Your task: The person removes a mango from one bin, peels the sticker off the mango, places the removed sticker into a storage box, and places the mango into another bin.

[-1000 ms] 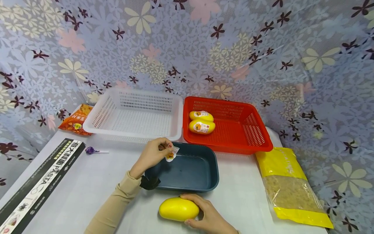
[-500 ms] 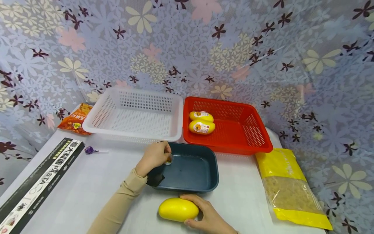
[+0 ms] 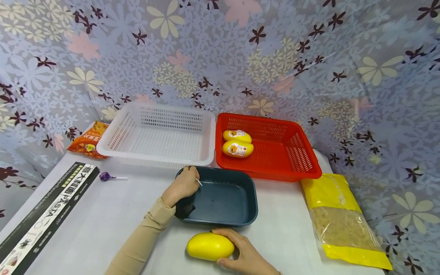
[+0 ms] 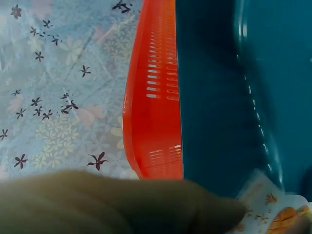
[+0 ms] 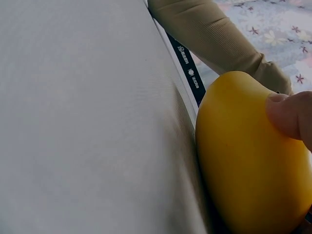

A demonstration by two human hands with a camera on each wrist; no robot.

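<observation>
My left hand [image 3: 185, 185] is over the left part of the dark blue tub [image 3: 223, 198], pinching a printed sticker [image 4: 280, 214] with a mango picture. In the head view only a thin pale edge of that sticker shows beside the fingers. On the white table in front of the tub lies a smooth yellow mango [image 3: 209, 246] that bears no visible label. My right hand [image 3: 245, 252] grips its right end, with the thumb pressed on the skin in the right wrist view. Two labelled yellow mangoes [image 3: 238, 149] lie side by side in the red basket [image 3: 275, 173].
A white basket [image 3: 158, 157] stands behind and left of the tub. At the left are an orange snack bag [image 3: 90, 141], a purple lollipop [image 3: 105, 176] and a long black pasta box [image 3: 51, 214]. A yellow bag of flakes [image 3: 343, 225] lies at the right.
My left hand has turned and moved slightly down into the tub with the sticker, which now shows edge-on. My right hand and the mango have stayed in place.
</observation>
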